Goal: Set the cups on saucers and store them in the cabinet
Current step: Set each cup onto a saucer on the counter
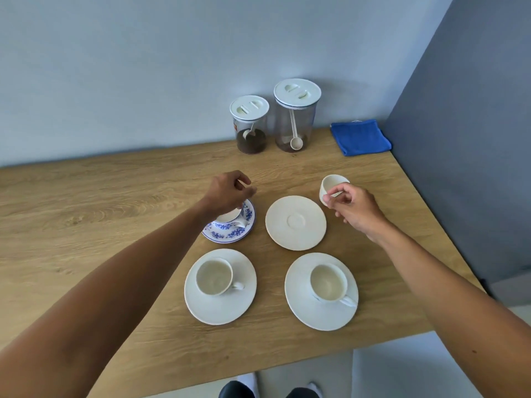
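My right hand [353, 208] pinches the handle of a small white cup [332, 183], held tilted just beyond the right rim of an empty white saucer [296, 239]. Loosely curled, my left hand [230, 193] hovers over a blue-patterned cup [230, 219] standing on its blue-patterned saucer [227, 235], and hides part of that cup. Nothing shows between its fingers. Nearer to me, one white cup [214, 277] sits on a white saucer [218, 308], and another white cup [329, 282] sits on a white saucer [301, 305].
Two lidded jars [250, 124] [296, 116] with scoops stand at the back of the wooden table [100, 202]. A folded blue cloth [359, 137] lies at the back right, against a dark wall [474, 139]. The table's front edge runs below the saucers.
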### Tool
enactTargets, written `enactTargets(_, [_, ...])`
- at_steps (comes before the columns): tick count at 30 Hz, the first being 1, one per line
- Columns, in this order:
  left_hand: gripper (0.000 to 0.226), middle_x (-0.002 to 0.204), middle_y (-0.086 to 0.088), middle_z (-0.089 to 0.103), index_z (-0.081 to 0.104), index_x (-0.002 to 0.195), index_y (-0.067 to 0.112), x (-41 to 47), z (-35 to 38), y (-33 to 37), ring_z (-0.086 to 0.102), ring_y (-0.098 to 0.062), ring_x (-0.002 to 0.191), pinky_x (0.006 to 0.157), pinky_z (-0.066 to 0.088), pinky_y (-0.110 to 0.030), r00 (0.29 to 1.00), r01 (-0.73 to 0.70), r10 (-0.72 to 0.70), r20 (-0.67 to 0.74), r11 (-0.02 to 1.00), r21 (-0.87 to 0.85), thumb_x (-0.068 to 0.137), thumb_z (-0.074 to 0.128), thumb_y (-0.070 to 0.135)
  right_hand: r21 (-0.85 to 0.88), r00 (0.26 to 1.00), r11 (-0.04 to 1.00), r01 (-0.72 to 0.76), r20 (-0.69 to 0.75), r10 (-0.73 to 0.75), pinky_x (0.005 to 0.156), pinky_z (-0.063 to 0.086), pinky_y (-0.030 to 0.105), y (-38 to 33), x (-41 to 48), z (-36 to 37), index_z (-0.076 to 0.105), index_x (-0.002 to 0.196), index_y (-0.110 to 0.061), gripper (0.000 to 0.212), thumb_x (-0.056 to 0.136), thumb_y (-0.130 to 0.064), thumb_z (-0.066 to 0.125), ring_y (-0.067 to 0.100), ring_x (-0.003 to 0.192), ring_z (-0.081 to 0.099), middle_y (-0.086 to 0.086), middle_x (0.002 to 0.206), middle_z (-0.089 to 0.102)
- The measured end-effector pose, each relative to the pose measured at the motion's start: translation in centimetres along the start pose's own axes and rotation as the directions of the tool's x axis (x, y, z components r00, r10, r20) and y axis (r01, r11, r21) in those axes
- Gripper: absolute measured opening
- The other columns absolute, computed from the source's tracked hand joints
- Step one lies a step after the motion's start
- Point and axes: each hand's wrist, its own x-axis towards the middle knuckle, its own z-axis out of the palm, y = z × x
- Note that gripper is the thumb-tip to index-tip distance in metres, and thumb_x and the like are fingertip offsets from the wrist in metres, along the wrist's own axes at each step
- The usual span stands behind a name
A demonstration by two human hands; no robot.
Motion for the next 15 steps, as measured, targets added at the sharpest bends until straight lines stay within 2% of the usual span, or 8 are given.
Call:
enactTargets(2, [0.028, 0.084, -0.001, 0.070, 0.066, 0.106, 0.014, 0.5, 1.7, 1.2, 0.062, -0.011, 0.059, 0.057, 0.050, -0.022, 1.000, 0.011, -0.012, 0.028, 0.999, 0.042, 0.087, 0.072, 0.033, 0.011, 0.998, 1.000, -0.003, -0.070, 0.004, 0.058, 0.046, 0.026, 0.9, 0.0, -0.9, 0.068, 0.095, -0.023, 0.012, 0.088, -0.031, 0.072, 0.010, 0.060, 0.060, 0.004, 0.080, 0.071])
enactTargets(5, [0.029, 0.092, -0.007, 0.073, 0.068, 0.104, 0.010, 0.9, 4.3, 2.0, 0.059, -0.016, 0.067, 0.063, 0.050, -0.023, 0.997, 0.047, -0.053, 0.060, 0.994, 0.099, 0.083, 0.075, 0.030, 0.011, 0.990, 1.000, -0.028, -0.141, 0.030, 0.065, 0.051, 0.032, 2.6, 0.2, -2.0, 0.067, 0.096, -0.026, 0.012, 0.089, -0.034, 0.071, 0.010, 0.063, 0.059, 0.001, 0.078, 0.070])
enactTargets(9, [0.038, 0.107, -0.012, 0.070, 0.065, 0.112, 0.009, 0.0, 6.7, 1.8, 0.064, -0.027, 0.098, 0.085, 0.053, -0.034, 0.993, 0.068, -0.088, 0.081, 0.971, 0.230, 0.083, 0.074, 0.033, -0.008, 0.986, 0.995, -0.100, -0.133, 0.098, 0.064, 0.047, 0.030, 4.2, 0.5, -2.5, 0.062, 0.105, -0.028, 0.023, 0.090, -0.045, 0.067, 0.012, 0.069, 0.060, 0.000, 0.082, 0.068])
enactTargets(12, [0.051, 0.116, -0.015, 0.067, 0.058, 0.127, 0.008, -1.1, 7.8, 1.4, 0.062, -0.031, 0.107, 0.084, 0.051, -0.035, 0.986, 0.094, -0.134, 0.094, 0.933, 0.346, 0.087, 0.070, 0.036, -0.024, 0.987, 0.991, -0.130, -0.095, 0.127, 0.057, 0.044, 0.025, 4.6, 0.6, -2.4, 0.062, 0.110, -0.026, 0.027, 0.093, -0.047, 0.062, 0.011, 0.065, 0.060, -0.001, 0.082, 0.069])
enactTargets(15, [0.056, 0.122, -0.016, 0.063, 0.052, 0.131, 0.008, -1.9, 8.5, 0.5, 0.061, -0.033, 0.110, 0.082, 0.048, -0.036, 0.974, 0.143, -0.201, 0.109, 0.906, 0.398, 0.087, 0.068, 0.038, -0.011, 0.989, 0.992, -0.129, -0.075, 0.128, 0.051, 0.044, 0.025, 4.9, 0.8, -2.1, 0.065, 0.109, -0.021, 0.024, 0.097, -0.040, 0.058, 0.011, 0.060, 0.057, 0.001, 0.081, 0.068])
